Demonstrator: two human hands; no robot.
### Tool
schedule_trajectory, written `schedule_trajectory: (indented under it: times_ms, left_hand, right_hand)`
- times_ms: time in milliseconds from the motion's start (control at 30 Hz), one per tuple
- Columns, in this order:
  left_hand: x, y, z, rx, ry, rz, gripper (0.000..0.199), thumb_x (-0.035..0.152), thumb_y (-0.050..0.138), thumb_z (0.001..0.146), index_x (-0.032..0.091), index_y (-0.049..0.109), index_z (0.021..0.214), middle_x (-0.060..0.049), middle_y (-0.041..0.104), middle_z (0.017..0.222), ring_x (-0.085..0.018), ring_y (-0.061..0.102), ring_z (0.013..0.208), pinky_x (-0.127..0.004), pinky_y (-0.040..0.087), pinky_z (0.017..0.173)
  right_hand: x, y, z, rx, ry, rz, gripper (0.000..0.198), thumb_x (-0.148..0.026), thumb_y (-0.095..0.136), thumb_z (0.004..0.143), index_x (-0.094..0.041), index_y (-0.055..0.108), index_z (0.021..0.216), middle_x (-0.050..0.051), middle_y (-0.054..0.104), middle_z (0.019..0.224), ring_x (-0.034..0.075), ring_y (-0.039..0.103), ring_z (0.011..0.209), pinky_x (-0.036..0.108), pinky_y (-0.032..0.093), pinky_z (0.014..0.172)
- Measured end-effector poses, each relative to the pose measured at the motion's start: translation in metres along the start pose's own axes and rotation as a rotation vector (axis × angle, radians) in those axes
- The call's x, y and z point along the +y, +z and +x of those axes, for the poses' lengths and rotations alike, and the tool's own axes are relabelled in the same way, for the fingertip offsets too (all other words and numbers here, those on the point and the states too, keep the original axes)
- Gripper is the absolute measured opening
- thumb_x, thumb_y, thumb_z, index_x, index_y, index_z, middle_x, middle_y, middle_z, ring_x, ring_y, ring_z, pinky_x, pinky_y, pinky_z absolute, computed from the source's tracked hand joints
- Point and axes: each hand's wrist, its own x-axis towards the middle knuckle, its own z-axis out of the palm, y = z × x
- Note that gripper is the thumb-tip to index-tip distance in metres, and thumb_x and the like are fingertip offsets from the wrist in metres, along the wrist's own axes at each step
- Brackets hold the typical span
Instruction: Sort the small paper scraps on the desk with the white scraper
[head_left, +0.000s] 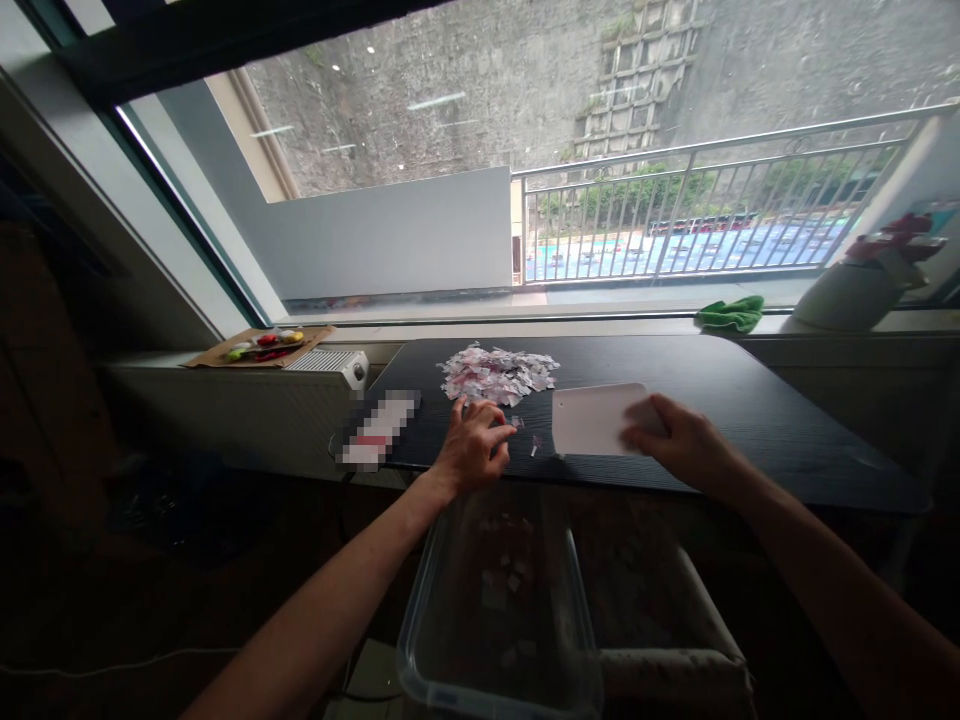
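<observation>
A heap of torn paper scraps (499, 375) lies on the dark table, with a few loose bits near the front edge. My left hand (476, 445) is just in front of the heap, fingers bent and spread, with nothing visible held. In my right hand (675, 435) is the right end of a flat white card (592, 420), to the right of the scraps; the fingers there are blurred. Below the table edge stands a clear plastic bin (585, 600) with several paper pieces inside.
The dark tabletop (720, 400) sits against a windowsill. A partly pixelated item (382, 430) is at its left end. A green cloth (731, 314) and a pale container (847, 292) rest on the sill. Cardboard with colourful items (262, 345) lies left, beside a white radiator (330, 366).
</observation>
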Motion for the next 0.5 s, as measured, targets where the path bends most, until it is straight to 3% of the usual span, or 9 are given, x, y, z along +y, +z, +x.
schedule_trajectory:
  times_ms: [167,500]
  left_hand:
    - [0.014,0.008,0.012,-0.093,0.121,-0.024,0.035,0.013,0.056,0.076,0.032,0.070,0.102,-0.006,0.061,0.108,-0.027,0.048,0.119,-0.060,0.018,0.113]
    - [0.003,0.011,0.008,-0.076,0.049,-0.070,0.029,0.017,0.053,0.081,0.032,0.071,0.099,-0.006,0.062,0.107,-0.027,0.048,0.119,-0.059,0.018,0.113]
  right_hand:
    - [0.001,-0.002,-0.002,0.024,0.045,-0.026,0.015,-0.031,0.063,0.066,-0.022,0.061,0.078,0.000,0.064,0.063,0.016,0.057,0.054,0.026,0.045,0.050]
    - [-0.008,0.030,-0.002,-0.042,0.020,0.063,0.014,-0.031,0.058,0.068,-0.022,0.056,0.079,-0.001,0.061,0.066,0.016,0.056,0.058,0.027,0.045,0.053]
